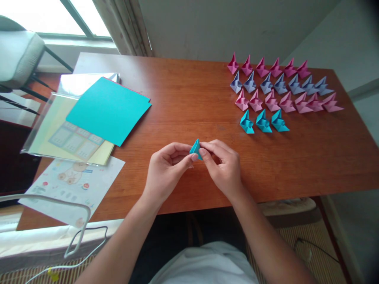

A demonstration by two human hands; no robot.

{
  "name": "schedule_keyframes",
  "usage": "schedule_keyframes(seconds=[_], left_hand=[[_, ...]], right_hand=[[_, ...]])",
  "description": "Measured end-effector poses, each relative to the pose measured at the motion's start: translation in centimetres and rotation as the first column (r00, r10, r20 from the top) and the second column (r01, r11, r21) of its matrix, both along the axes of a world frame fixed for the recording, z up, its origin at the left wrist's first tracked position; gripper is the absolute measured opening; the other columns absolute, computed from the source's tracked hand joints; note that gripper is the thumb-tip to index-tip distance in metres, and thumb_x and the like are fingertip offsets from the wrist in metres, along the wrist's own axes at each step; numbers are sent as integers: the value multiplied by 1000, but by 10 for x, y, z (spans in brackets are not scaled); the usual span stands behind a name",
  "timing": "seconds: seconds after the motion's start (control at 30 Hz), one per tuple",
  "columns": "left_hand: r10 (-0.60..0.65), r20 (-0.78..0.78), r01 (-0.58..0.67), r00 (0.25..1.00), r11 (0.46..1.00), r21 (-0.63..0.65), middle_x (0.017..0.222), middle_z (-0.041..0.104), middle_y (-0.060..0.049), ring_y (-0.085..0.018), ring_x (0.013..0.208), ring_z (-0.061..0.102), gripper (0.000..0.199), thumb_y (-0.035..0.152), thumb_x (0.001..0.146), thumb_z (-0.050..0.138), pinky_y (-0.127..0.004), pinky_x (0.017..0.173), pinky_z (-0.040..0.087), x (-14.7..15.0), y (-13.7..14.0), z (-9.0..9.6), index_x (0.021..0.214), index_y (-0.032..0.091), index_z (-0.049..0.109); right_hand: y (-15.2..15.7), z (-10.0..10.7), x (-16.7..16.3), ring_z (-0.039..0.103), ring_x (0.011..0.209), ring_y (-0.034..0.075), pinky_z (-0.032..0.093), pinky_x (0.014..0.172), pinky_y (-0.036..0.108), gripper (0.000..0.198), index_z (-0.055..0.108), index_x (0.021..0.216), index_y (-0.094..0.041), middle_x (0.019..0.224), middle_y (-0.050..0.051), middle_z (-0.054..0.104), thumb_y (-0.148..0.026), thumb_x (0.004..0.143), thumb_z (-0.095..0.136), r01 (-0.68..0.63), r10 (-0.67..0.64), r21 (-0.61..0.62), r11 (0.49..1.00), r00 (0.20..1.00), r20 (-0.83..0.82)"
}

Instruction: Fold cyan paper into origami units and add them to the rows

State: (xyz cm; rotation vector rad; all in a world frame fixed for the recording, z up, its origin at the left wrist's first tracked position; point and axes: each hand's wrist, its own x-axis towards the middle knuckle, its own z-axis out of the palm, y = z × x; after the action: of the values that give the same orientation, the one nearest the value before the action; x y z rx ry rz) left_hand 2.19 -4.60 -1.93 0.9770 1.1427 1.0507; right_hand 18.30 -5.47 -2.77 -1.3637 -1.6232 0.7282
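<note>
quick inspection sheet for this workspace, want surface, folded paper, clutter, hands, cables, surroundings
Surface: brown wooden table, glare at its far left
Folded paper: small turquoise piece in hand; four rows at right, six dark pink pieces, seven lavender pieces, seven pink pieces, three turquoise pieces
Clutter: turquoise sheet overlapping a clear packet; bear-printed sheet nearer
Hands: left hand and right hand both pinch the small turquoise piece
Cables: white cable below the near left edge; dark cable lower right
Surroundings: chair, window, curtain beyond the table
</note>
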Motion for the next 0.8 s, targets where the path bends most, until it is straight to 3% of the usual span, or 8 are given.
schedule_keyframes(seconds=[0.3,0.8], left_hand=[[-12,71,14,997,1000,-24,79,78,-1,-10,66,67,20,23,70,91,-17,63,56,-2,2,1,83,17,78],[63,57,-61,996,998,-22,71,76,1,-8,61,66,13,22,73,89,-13,59,54,3,-1,3,79,18,78]], right_hand=[[1,-6,2,66,82,17,52,75,31,17,73,108,-19,89,5,70,-23,98,60,-77,77,130,989,997,5],[2,-1,-1,63,81,16,52,74,30,9,69,100,-22,88,2,68,-23,97,61,-46,51,107,993,998,-39]])
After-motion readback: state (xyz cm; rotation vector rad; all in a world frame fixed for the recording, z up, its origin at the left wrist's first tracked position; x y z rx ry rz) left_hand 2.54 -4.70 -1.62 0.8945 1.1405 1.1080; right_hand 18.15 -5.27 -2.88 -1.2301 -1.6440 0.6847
